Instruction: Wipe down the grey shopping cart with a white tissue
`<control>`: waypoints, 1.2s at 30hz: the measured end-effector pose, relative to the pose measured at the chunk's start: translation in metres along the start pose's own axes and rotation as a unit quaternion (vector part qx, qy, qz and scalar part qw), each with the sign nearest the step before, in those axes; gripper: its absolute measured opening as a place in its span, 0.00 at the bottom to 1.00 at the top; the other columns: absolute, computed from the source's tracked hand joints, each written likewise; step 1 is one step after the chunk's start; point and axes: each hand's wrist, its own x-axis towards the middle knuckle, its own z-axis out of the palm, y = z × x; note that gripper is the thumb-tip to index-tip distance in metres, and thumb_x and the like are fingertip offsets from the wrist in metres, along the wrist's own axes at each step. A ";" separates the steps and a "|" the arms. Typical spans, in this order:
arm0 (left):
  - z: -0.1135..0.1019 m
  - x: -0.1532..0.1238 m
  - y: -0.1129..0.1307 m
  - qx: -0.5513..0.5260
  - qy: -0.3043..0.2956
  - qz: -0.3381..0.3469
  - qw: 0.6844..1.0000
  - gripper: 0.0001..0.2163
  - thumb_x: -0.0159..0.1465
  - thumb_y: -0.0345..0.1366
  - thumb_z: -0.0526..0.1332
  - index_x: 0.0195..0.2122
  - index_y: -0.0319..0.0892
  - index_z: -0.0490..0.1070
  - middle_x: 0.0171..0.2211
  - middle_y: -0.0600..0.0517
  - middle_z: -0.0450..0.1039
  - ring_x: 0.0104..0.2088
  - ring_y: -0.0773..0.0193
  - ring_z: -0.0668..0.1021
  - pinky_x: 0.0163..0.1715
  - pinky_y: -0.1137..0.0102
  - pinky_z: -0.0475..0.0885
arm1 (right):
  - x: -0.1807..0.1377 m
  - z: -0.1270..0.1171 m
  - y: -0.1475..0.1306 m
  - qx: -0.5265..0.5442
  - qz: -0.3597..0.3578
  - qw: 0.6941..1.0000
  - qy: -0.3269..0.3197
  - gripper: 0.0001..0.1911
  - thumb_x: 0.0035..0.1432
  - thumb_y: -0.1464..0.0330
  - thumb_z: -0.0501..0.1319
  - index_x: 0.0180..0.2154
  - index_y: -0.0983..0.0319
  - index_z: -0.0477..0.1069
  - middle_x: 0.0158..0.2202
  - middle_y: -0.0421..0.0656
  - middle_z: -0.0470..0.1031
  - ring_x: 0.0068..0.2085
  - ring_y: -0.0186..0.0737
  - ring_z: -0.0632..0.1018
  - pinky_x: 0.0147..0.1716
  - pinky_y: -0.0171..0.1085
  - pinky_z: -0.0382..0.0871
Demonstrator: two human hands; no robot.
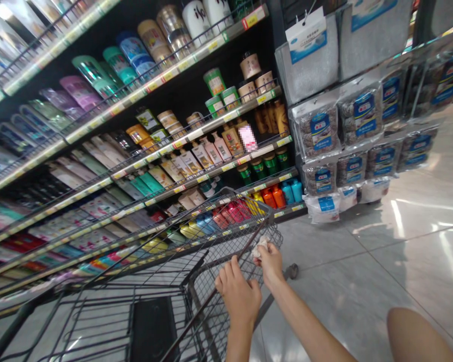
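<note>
I see glossy grey tile floor (362,261), shop aisle, bottle shelves (136,151) alongside. Left hand (239,294) curled over wire cart (196,281) rim; right hand (269,261) closed, pinching crumpled tissue (259,246) at cart edge.

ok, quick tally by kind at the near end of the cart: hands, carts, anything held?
Hands: 2, the left hand and the right hand, both at the cart's edge
shopping cart: 1
crumpled white piece, held in the right hand: 1
Total: 4
</note>
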 end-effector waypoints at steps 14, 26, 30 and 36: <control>-0.007 -0.003 0.001 -0.002 -0.012 -0.008 1.000 0.24 0.50 0.26 0.55 0.51 0.35 0.62 0.41 0.45 0.67 0.44 0.54 0.68 0.48 0.58 0.59 | 0.013 -0.005 -0.033 0.015 -0.108 0.994 0.020 0.13 0.40 0.62 0.63 0.29 0.64 0.71 0.22 0.40 0.74 0.19 0.34 0.72 0.16 0.32 0.66; -0.010 -0.006 0.001 0.017 -0.021 -0.008 1.000 0.25 0.50 0.28 0.55 0.52 0.35 0.60 0.42 0.44 0.67 0.44 0.53 0.67 0.48 0.57 0.58 | 0.019 -0.016 -0.013 -0.228 -0.379 0.897 0.004 0.09 0.51 0.66 0.57 0.21 0.61 0.64 0.25 0.39 0.65 0.28 0.36 0.68 0.30 0.35 0.64; -0.009 -0.006 0.001 0.023 -0.011 -0.003 1.000 0.25 0.50 0.28 0.55 0.52 0.34 0.60 0.42 0.44 0.66 0.44 0.53 0.67 0.49 0.57 0.58 | 0.020 -0.018 -0.010 -0.229 -0.388 0.893 0.015 0.07 0.52 0.67 0.56 0.23 0.61 0.66 0.25 0.39 0.65 0.28 0.36 0.67 0.29 0.34 0.63; -0.009 -0.007 0.001 0.029 -0.008 -0.002 1.000 0.24 0.50 0.27 0.55 0.51 0.34 0.61 0.42 0.44 0.67 0.44 0.53 0.67 0.49 0.58 0.58 | 0.019 -0.018 0.001 -0.208 -0.373 0.903 0.043 0.05 0.49 0.66 0.57 0.28 0.61 0.68 0.30 0.42 0.69 0.33 0.39 0.71 0.34 0.36 0.65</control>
